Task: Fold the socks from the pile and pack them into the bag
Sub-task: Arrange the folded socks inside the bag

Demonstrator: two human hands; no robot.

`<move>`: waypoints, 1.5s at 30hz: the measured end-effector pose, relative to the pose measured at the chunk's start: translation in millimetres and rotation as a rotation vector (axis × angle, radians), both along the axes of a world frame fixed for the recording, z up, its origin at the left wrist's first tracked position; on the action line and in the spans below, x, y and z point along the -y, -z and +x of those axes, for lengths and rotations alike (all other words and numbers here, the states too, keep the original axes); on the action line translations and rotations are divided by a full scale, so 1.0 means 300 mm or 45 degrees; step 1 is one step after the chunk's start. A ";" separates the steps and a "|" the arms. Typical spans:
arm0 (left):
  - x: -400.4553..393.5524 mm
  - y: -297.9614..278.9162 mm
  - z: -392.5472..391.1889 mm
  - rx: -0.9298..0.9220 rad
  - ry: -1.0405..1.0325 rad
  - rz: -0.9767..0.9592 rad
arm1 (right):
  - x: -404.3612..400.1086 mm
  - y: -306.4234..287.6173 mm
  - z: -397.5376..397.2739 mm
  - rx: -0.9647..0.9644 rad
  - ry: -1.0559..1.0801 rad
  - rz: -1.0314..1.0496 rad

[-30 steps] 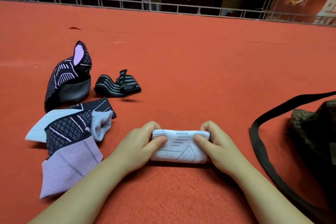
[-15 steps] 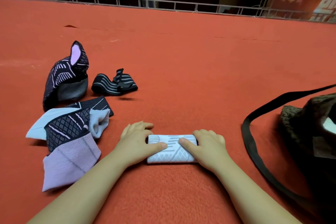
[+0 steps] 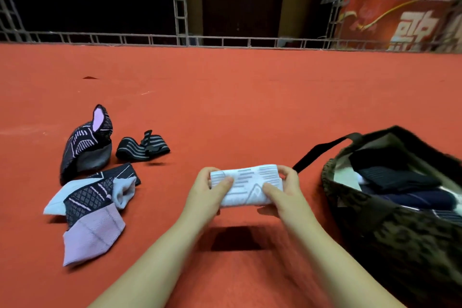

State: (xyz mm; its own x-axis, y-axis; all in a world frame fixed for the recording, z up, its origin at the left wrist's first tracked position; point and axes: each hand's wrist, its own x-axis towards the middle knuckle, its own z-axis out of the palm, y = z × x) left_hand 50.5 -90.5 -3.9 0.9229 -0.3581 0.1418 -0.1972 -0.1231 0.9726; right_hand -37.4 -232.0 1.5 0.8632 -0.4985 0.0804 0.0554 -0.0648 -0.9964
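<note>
Your left hand [image 3: 205, 192] and right hand [image 3: 287, 190] each pinch an end of the folded white sock [image 3: 247, 185], held above the red carpet [image 3: 225, 107] beside the open bag [image 3: 390, 227]. Metal railing [image 3: 150, 39] lines the far edge.

Two hands show: a left hand [image 3: 207, 192] and a right hand [image 3: 285, 195]. One folded white sock [image 3: 247, 185] is between them. Loose socks on the carpet [image 3: 250, 107] number four as far as can be told: one black-and-pink sock [image 3: 85, 147], one grey-striped sock [image 3: 142, 149], one lilac-cuffed sock [image 3: 92, 222] and one pale blue sock [image 3: 56, 204] partly under it. One bag [image 3: 400, 240] stands at the right, with one strap [image 3: 317, 152]. Several dark folded socks [image 3: 392, 177] lie inside; their number cannot be told.
</note>
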 end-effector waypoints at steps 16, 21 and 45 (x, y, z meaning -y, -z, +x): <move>0.579 -0.383 -0.367 0.034 0.593 0.025 | 0.513 -0.372 -0.564 0.009 0.640 -0.471; 0.659 -0.386 -0.422 0.166 0.718 0.309 | 0.597 -0.349 -0.638 -0.199 0.530 -0.292; 0.404 -0.253 -0.287 0.545 0.595 0.496 | 0.418 -0.284 -0.459 -0.404 0.518 -1.249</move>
State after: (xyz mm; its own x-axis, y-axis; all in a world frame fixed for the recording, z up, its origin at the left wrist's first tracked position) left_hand -35.5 -211.9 72.1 0.5546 -0.7977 0.2369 -0.6653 -0.2540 0.7021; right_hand -175.0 -357.4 86.8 0.7007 -0.5910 0.3997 -0.3983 -0.7888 -0.4681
